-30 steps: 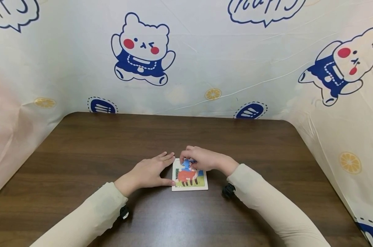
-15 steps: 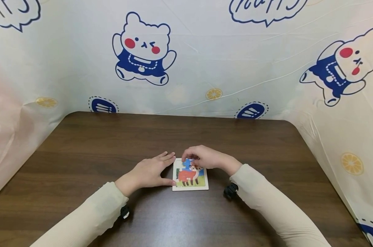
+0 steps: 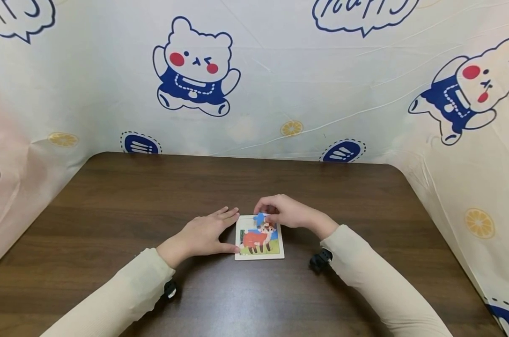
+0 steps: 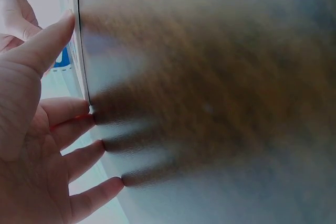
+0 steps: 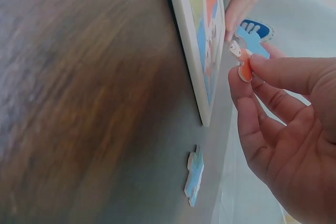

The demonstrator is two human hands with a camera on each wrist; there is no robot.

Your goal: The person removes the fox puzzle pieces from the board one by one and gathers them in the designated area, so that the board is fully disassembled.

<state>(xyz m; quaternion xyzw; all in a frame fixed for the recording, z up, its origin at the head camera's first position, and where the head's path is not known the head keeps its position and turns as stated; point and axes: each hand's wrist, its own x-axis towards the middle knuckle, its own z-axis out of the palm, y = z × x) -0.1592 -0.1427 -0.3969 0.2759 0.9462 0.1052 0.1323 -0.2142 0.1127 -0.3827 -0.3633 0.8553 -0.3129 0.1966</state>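
Right wrist: right grip pinches one piece, one loose piece nearby.

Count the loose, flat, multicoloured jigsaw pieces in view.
2: a blue-orange piece pinched by the right hand; a light-blue piece on the brown table. More may be hidden.

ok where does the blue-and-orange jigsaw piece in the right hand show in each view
Head: the blue-and-orange jigsaw piece is below centre, pinched by the right hand.
Left wrist: not visible.
Right wrist: the piece is right of centre, above mid-height.
Shared landmark: the person's left hand, visible in all three.
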